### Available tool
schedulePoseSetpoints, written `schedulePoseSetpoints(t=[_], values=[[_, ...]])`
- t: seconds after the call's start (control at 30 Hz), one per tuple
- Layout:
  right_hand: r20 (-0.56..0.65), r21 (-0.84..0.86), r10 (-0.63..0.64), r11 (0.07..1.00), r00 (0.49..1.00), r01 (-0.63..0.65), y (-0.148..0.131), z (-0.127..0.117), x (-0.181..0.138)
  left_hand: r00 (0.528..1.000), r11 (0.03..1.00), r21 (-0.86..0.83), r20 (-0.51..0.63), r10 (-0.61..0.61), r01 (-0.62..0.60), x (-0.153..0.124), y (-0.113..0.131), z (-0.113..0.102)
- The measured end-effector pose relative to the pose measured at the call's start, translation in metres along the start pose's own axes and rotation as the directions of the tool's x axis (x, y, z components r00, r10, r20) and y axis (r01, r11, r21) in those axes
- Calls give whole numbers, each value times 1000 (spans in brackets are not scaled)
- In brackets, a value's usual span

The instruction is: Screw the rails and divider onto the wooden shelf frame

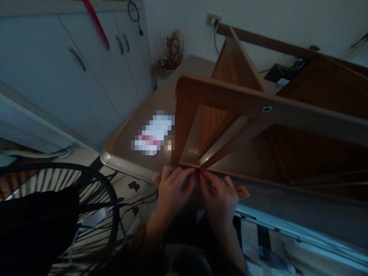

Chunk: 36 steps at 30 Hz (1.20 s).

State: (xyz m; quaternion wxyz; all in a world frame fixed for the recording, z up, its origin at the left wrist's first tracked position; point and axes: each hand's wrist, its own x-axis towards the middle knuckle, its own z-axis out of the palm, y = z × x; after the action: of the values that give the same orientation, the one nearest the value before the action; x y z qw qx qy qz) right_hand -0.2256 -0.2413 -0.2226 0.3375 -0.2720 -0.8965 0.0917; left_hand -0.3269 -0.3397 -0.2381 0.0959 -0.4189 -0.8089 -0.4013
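A wooden frame piece of furniture [230, 97] lies tipped on the brown table [143, 115]. Both my hands meet at its near lower corner, at the table's front edge. My left hand [172, 188] has its fingers curled together against the corner joint. My right hand [220, 193], with a ring on one finger, pinches at the same spot from the right. What the fingertips hold is too small and dark to make out. A round metal fitting [266, 109] sits in the frame's upper rail.
A blurred white and red item [153, 134] lies on the table left of the frame. White cabinets [71, 65] stand at the left, a black fan guard [71, 199] and cables on the floor below. Dried plants [172, 48] stand at the far table end.
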Motion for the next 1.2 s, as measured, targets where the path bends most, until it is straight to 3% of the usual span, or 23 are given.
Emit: schedulePoseSetpoints(t=[0.53, 1.0, 1.2], values=[[5, -9, 94, 996, 996, -94, -6, 0, 1, 993, 993, 18, 23, -116, 116, -1, 5, 0], [-11, -24, 59, 998, 998, -59, -6, 3, 0, 994, 994, -9, 23, -111, 111, 1, 7, 0], [12, -40, 36, 999, 999, -36, -6, 2, -1, 994, 999, 33, 103, -45, 42, 0, 7, 1]])
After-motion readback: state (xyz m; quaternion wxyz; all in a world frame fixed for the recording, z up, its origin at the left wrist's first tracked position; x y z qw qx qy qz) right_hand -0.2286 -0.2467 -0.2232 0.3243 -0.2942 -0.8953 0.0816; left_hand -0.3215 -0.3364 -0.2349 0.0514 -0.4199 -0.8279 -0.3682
